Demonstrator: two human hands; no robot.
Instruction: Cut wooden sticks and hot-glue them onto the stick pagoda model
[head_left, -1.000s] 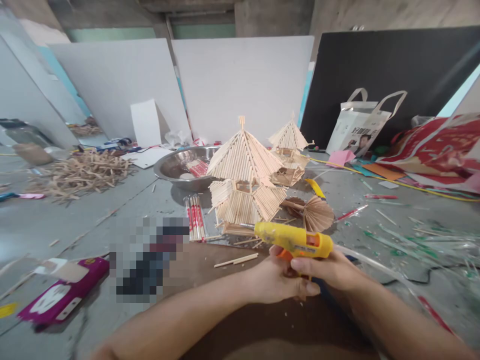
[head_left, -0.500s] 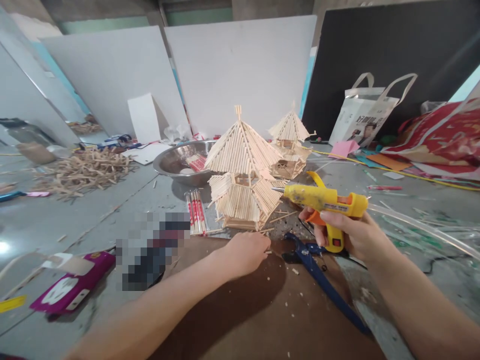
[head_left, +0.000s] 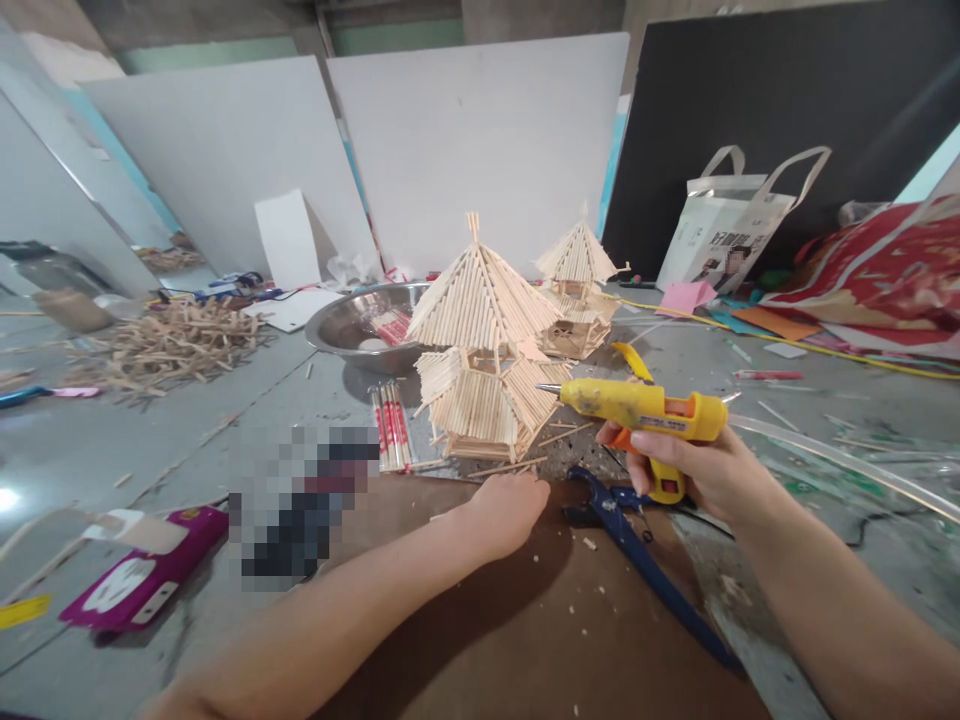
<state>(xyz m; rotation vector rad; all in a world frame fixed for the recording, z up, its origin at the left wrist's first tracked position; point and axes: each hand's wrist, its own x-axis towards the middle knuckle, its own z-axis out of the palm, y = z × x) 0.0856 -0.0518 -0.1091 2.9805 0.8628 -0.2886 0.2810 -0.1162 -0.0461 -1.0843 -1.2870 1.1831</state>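
My right hand (head_left: 697,470) is wrapped round a yellow hot glue gun (head_left: 637,405), its metal nozzle pointing left, in front of the right side of a small pavilion of wooden sticks (head_left: 480,400). My left hand (head_left: 510,515) is closed just above the brown board (head_left: 450,620), in front of the pavilion's base. Its fingertips are turned away, and what they hold, if anything, is hidden. A few thin sticks (head_left: 517,467) lie between that hand and the pavilion. Below the glue gun lie blue-handled cutters (head_left: 645,560).
Behind stand a second stick pavilion (head_left: 577,290) and a steel bowl (head_left: 337,330). Packaged sticks (head_left: 391,425) lie left of the nearer pavilion. Further left are a stick heap (head_left: 172,345) and a purple power strip (head_left: 150,570). A clear glue stick (head_left: 840,455) trails from the gun.
My left hand has shifted slightly right and down, and a thin stick behind it shows more. The glue gun has moved a little left and down in my right hand.
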